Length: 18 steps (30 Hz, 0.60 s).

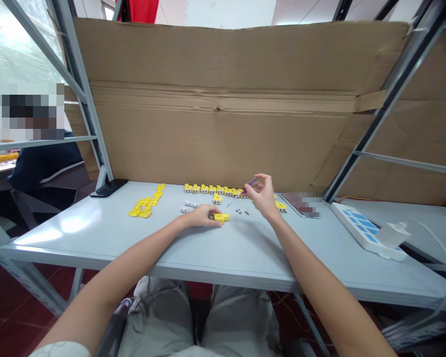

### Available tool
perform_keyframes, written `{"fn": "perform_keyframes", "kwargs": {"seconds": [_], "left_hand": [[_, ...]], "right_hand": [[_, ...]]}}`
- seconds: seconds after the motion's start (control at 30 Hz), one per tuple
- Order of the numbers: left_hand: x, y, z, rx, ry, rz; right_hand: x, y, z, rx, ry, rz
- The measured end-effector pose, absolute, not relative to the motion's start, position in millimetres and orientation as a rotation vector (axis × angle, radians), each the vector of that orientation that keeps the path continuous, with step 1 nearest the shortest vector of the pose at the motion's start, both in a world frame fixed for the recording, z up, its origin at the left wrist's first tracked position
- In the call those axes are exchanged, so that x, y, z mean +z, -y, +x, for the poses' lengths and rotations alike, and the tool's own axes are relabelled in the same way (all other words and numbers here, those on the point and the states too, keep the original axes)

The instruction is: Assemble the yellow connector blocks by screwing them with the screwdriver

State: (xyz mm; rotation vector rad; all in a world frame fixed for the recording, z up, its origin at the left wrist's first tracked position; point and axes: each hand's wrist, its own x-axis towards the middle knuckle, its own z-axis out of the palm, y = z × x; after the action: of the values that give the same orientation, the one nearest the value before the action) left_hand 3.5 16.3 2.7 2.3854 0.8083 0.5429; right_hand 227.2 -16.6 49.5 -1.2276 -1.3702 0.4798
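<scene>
The left hand (201, 216) is down on the pale grey table (96, 246), fingers curled narrowly over a yellow plastic connector block (222, 216) lying on the tabletop! The right hand (262, 194) pinches a slim screwdriver with a translucent red handle (251, 187) tightly, tip angled down toward the block. Just beyond sit tiny metal screws (241, 211) and small white terminal pieces (188, 206), then a row of yellow connector blocks (211, 189), a linked yellow chain (144, 208), and a brown cardboard sheet (215, 99) behind!
</scene>
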Motion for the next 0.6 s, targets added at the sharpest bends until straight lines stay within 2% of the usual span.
{"fn": "perform_keyframes", "kwargs": {"seconds": [0.6], "left_hand": [[2.4, -14.8, 4.5, 0.549, -0.837, 2.372]], "right_hand": [[39.9, 19.8, 206.8, 0.648, 1.509, -0.999]]}}
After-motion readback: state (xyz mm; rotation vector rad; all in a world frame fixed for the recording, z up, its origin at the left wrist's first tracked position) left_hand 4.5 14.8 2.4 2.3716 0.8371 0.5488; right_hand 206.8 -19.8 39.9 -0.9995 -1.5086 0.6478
